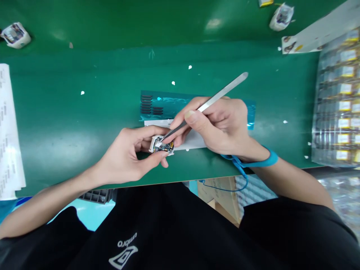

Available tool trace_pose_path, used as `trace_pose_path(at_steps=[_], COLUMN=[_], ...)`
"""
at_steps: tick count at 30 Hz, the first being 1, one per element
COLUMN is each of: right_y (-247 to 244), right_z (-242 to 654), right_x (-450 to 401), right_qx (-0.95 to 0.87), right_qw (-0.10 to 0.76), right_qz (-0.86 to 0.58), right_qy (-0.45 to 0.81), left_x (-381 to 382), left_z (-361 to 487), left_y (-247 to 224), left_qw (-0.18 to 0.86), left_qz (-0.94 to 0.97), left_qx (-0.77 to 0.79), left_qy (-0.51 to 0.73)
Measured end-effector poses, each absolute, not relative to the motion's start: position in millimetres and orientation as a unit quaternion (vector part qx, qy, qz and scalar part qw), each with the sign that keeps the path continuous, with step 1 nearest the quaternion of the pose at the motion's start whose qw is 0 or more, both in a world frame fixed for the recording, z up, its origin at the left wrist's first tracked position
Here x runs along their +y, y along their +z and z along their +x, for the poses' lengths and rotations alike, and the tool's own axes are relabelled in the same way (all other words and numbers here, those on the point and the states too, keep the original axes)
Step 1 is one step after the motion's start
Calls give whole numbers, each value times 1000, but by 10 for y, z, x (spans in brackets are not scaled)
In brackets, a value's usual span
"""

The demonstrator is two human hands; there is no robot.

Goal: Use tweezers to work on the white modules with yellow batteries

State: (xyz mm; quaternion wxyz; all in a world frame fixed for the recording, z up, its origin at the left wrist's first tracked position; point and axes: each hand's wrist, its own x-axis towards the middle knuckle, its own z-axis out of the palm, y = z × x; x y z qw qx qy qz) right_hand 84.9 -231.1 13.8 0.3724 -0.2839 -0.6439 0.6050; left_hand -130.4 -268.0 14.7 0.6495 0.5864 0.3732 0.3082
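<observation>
Between the fingers and thumb of my left hand (pixel 133 155) is a small white-cased electronic device (pixel 164 147), its circuit board facing up. My right hand (pixel 222 123) is closed around metal tweezers (pixel 222 92), held like a pen. The tweezers' tip reaches down to a small white piece on the board; whether it grips that piece I cannot tell. Under my hands lie a white sheet (pixel 194 139) and a blue film strip (pixel 171 107) with several short black strips at its left end. A blue wrist strap (pixel 261 161) circles my right wrist.
Similar white devices sit at the far left (pixel 17 35) and far right (pixel 282 17). A clear plastic tray (pixel 316 123) with several yellow-and-white parts stands at the right. White label sheets (pixel 9 131) lie at the left. Small white dots are scattered over the green mat (pixel 112 82).
</observation>
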Motion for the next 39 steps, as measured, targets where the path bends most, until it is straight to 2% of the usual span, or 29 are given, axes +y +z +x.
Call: trace_pose_path(at_steps=[26,39], right_y=[70,-6], right_z=[839,834], right_x=[-2278,-2311], right_qx=[-647,-714], right_qw=[360,400], right_qz=[-285,-261], right_qy=[609,511], left_x=[-2690,-2684], left_z=[-1248,-1283], left_y=[177,164], left_qw=[664,634], left_qz=[559,576], left_qx=[397,422], left_qy=[298,297])
